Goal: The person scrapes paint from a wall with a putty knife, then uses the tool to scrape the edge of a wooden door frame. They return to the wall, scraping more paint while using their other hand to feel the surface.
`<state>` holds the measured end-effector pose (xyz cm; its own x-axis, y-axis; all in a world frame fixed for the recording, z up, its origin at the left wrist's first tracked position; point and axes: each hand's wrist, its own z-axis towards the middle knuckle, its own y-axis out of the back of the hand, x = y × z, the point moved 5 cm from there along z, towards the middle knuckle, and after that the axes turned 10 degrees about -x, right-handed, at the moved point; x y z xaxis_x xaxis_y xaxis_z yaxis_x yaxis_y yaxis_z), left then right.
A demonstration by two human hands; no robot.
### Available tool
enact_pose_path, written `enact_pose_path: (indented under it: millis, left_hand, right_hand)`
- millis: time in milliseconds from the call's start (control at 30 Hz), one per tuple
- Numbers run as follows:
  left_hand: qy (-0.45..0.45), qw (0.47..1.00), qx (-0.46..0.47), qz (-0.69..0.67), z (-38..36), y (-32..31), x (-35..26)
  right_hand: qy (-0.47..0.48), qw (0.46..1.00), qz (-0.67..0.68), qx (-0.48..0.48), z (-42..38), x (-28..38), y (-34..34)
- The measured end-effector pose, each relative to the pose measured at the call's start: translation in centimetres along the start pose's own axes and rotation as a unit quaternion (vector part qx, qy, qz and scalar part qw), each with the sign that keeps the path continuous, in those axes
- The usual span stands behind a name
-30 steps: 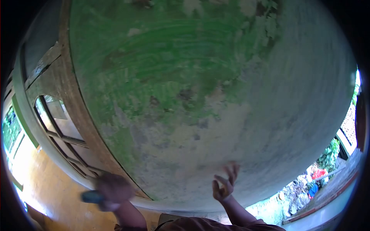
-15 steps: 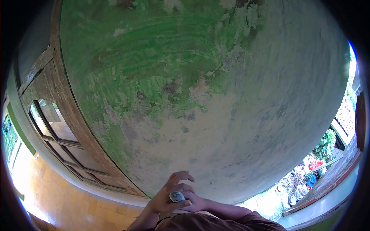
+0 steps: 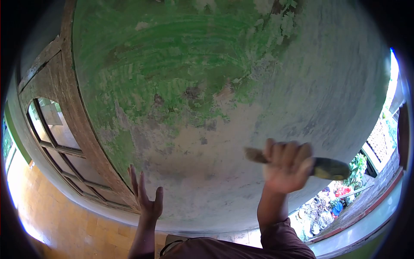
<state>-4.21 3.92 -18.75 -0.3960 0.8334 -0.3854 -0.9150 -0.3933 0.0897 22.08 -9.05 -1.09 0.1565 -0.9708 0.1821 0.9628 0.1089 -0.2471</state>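
Note:
My right hand point(image 3: 284, 166) is raised in front of the wall point(image 3: 207, 86), shut on a scraper-like hand tool point(image 3: 330, 168). The tool sticks out on both sides of the fist: a thin brownish end to the left and a dark, wider end to the right. It is blurred, and I cannot tell whether it touches the wall. My left hand point(image 3: 146, 200) is lower, fingers spread and holding nothing, close to the wall beside the wooden window frame point(image 3: 73, 121). The wall is grey plaster with worn, peeling green paint over its upper part.
A brown wooden window frame with glass panes runs along the left. Orange floor tiles point(image 3: 47, 211) lie below it. At the right, past the wall's end, are plants and red and blue items point(image 3: 340, 196) outdoors.
The tool was in my left hand, then both hands met on it low at centre. Now my right hand has it raised to the right, and my left hand has moved away open.

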Motion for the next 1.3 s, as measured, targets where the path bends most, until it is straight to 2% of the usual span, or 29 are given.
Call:
enact_pose_path:
  millis: [67, 167, 300, 333, 367, 400, 500, 567, 633, 667, 700, 767, 833, 900, 933, 967, 1033, 1100, 1167, 1200, 1233, 1300]
  left_hand:
    - [0.057, 0.997, 0.050, -0.018, -0.7, -0.2, 0.8]
    - [0.092, 0.993, 0.076, -0.012, -1.3, -0.4, 1.3]
    - [0.096, 0.991, 0.091, 0.003, -1.9, -0.7, 1.9]
    - [0.103, 0.990, 0.098, 0.013, -1.9, -0.8, 1.9]
    - [0.112, 0.988, 0.105, 0.023, -2.1, -0.9, 1.9]
    - [0.112, 0.988, 0.105, 0.023, -2.2, -0.9, 2.0]
    - [0.108, 0.990, 0.090, 0.031, -2.3, -1.0, 2.4]
    - [0.119, 0.987, 0.098, 0.051, -2.2, -1.1, 2.2]
    - [0.114, 0.987, 0.097, 0.060, -2.2, -1.3, 2.1]
    - [0.108, 0.987, 0.098, 0.070, -2.3, -1.3, 2.0]
    - [0.109, 0.986, 0.101, 0.070, -2.3, -1.3, 1.9]
    - [0.111, 0.986, 0.097, 0.075, -2.1, -1.4, 1.8]
    - [0.111, 0.986, 0.095, 0.077, -2.1, -1.3, 1.8]
    - [0.115, 0.986, 0.090, 0.080, -2.2, -1.4, 2.1]
    - [0.104, 0.988, 0.084, 0.081, -2.3, -1.5, 2.2]
    - [0.093, 0.989, 0.080, 0.082, -2.5, -1.4, 2.2]
    - [0.095, 0.988, 0.084, 0.086, -2.4, -1.4, 2.0]
    - [0.092, 0.988, 0.080, 0.090, -2.2, -1.5, 2.1]
    - [0.111, 0.987, 0.075, 0.086, -2.6, -1.6, 2.5]
    - [0.112, 0.987, 0.076, 0.087, -2.7, -1.7, 2.6]
    - [0.101, 0.988, 0.074, 0.094, -2.8, -1.8, 2.7]
    - [0.088, 0.988, 0.075, 0.098, -2.9, -1.8, 2.7]
  right_hand:
    - [0.049, 0.999, 0.013, 0.010, 2.6, 1.7, -0.7]
    - [0.081, 0.996, 0.014, 0.039, 5.8, 2.8, -1.9]
    - [0.108, 0.991, 0.044, 0.064, 8.3, 3.6, -2.9]
    - [0.109, 0.991, 0.044, 0.065, 8.8, 2.8, -3.0]
    - [0.104, 0.994, 0.033, 0.015, 9.2, 1.4, -2.6]
    - [0.099, 0.994, 0.022, -0.035, 9.3, 0.5, -2.1]
    - [0.074, 0.997, 0.012, -0.005, 9.2, -0.6, -1.9]
    - [0.097, 0.995, 0.019, -0.016, 8.6, 1.1, -2.3]
    - [0.128, 0.987, 0.095, 0.020, 8.4, 2.7, -2.4]
    - [0.142, 0.988, 0.059, -0.032, 8.6, 1.4, -2.0]
    - [0.141, 0.988, 0.058, -0.034, 9.0, 0.2, -1.8]
    - [0.009, 0.998, 0.058, 0.005, 9.6, -2.6, -1.7]
    - [0.049, 0.999, 0.008, 0.001, 9.0, -0.9, -2.1]
    - [0.142, 0.986, 0.078, 0.035, 8.5, 1.7, -2.5]
    - [0.151, 0.986, 0.072, -0.004, 8.6, 1.2, -2.2]
    - [0.148, 0.986, 0.073, -0.005, 8.9, 0.3, -1.9]
    - [0.021, 0.999, 0.043, 0.018, 9.7, -2.6, -1.7]
    - [0.058, 0.998, 0.014, 0.016, 8.7, -0.9, -2.6]
    - [0.154, 0.985, 0.045, 0.067, 7.8, 1.9, -3.6]
    - [0.172, 0.983, 0.045, 0.049, 7.9, 1.6, -3.6]
    - [0.170, 0.983, 0.044, 0.047, 8.2, 0.8, -3.4]
    - [0.104, 0.994, -0.032, 0.023, 9.0, -1.1, -2.6]
